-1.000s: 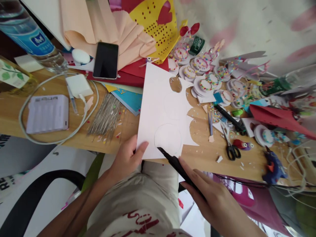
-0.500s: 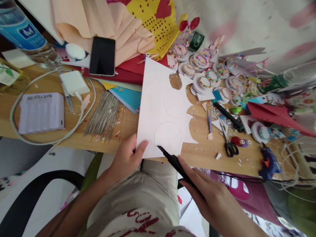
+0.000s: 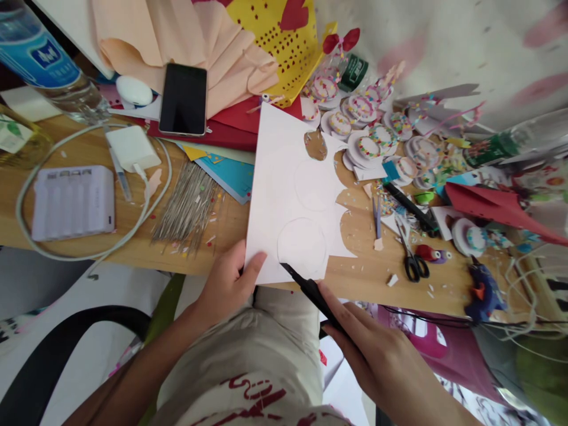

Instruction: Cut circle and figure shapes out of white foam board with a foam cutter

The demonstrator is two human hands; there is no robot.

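We note left hand [image 3: 228, 278], fingers clamped on white scallop-edged paper sheet [image 3: 273, 183]; right hand [image 3: 373, 349], fingers clamped round long black knife [image 3: 314, 291], blade tip [image 3: 284, 267] beyond fingertips, at drawn grey circle [image 3: 302, 242].

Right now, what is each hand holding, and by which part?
The left hand holds the white sheet by its left edge, close to the near corner, thumb on top. The right hand grips the black craft knife by its handle.

Over my feed, it looks like a home craft corner: a wooden desk [image 3: 355, 278] with blue paper [image 3: 231, 177] and a phone [image 3: 183, 99] at left, scissors [image 3: 412, 264] and decorated discs [image 3: 366, 152] at right.
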